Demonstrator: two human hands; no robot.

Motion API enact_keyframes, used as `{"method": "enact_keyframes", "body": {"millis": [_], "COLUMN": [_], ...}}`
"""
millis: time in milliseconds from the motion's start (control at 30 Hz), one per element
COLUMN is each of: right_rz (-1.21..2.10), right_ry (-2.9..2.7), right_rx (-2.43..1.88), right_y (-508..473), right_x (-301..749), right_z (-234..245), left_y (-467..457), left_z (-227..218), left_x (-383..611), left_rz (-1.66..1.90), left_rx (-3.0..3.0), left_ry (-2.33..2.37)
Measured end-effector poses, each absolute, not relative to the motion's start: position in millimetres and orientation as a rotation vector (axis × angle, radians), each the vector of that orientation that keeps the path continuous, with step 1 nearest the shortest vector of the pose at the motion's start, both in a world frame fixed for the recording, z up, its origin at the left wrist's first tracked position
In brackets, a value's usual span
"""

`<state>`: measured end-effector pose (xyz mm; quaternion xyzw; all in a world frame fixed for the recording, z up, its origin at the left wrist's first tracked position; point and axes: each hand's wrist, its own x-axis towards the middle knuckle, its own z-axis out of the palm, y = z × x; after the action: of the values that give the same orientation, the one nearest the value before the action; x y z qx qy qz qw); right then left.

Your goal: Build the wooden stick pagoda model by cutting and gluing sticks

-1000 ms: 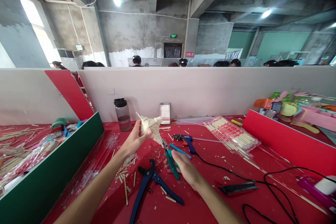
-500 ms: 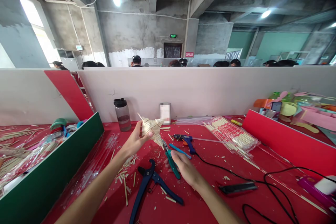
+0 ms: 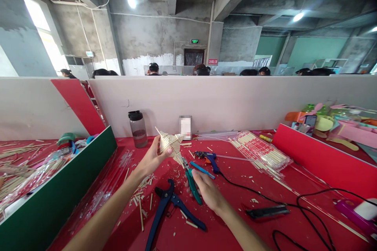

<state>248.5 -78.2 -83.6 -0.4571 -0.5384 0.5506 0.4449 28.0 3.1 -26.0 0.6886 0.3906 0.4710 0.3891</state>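
Note:
My left hand [image 3: 153,157] is closed on a star-like piece built of thin wooden sticks [image 3: 171,145], its thumb lying across the front. In my right hand [image 3: 207,190] are green-handled pliers [image 3: 193,186], fingers wrapped round the grips. The metal jaws of the pliers reach the lower right tip of the stick piece; whether they touch it I cannot tell. Below, a dark blue pipe cutter [image 3: 167,200] lies on the red table [image 3: 232,219] with its handles spread. A blue hot glue gun [image 3: 209,157] and a blue pen-like stick [image 3: 202,169] lie just beyond my right hand.
A water bottle [image 3: 138,129] stands at the back left. Bagged sticks [image 3: 262,151] lie at the right, near a red divider [image 3: 324,160]; a green divider [image 3: 59,188] is at the left. A black cable [image 3: 259,192] crosses the right side. Stick scraps litter the table.
The handles of the pliers have shifted slightly downward in my right hand. My left hand and the stick piece stay almost in place.

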Motion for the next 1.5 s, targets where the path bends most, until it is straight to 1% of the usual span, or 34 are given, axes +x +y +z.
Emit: {"method": "enact_keyframes", "body": {"millis": [300, 500, 700, 1067, 1500], "right_rz": [1.370, 1.292, 1.357, 1.497, 1.438], "right_ry": [-1.350, -1.426, -1.379, -1.294, -1.319], "right_rx": [-1.122, -1.150, -1.106, -1.061, -1.093], "right_y": [-78, -77, -75, -79, -78], "right_x": [249, 249, 249, 250, 248], "right_z": [-84, -90, -96, -82, -86], "left_y": [5, 6, 4, 5, 6], "left_z": [-29, -29, -27, -25, -26], "left_x": [26, 27, 27, 23, 24], "left_rz": [1.183, 1.184, 1.179, 1.179, 1.177], "left_rx": [1.777, 1.775, 1.756, 1.778, 1.761], "left_ry": [1.019, 1.010, 0.994, 1.024, 1.022]}}
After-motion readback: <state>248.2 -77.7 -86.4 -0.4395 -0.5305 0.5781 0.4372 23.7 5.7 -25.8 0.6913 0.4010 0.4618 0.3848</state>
